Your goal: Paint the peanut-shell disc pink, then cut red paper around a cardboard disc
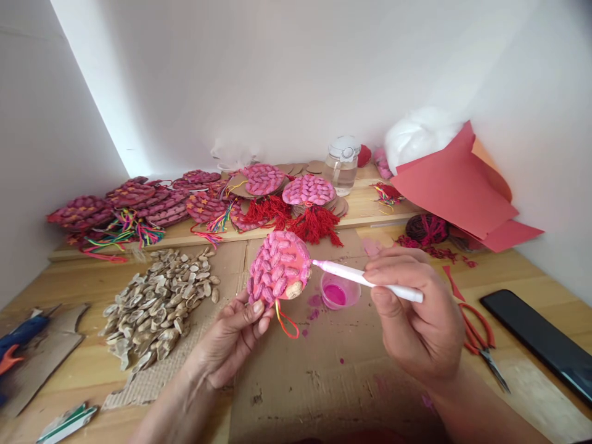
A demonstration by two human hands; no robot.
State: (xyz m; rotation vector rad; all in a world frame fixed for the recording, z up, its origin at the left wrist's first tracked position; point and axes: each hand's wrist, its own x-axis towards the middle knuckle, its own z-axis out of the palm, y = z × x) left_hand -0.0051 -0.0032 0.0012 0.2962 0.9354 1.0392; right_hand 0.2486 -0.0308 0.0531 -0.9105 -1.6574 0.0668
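Note:
My left hand [238,330] is closed on the lower left edge of a round disc [280,266] covered in peanut shells. Most of its shells are painted pink, while one near the bottom right [294,290] is bare tan. A red and yellow cord loop [287,324] hangs from its lower edge. In my right hand [416,314] is a white paint pen [370,279], its pink tip at the disc's right edge; I cannot tell whether it touches. Below the pen stands a small clear cup [340,292] of magenta paint on the cardboard [324,382].
Loose peanut shells [157,302] lie to the left. Finished-looking pink discs with tassels [309,191] and a lidded jar [342,165] line the back ledge. At right are red paper [457,185], orange-handled pliers [478,336] and a phone [536,339]. A glue gun [23,333] lies far left.

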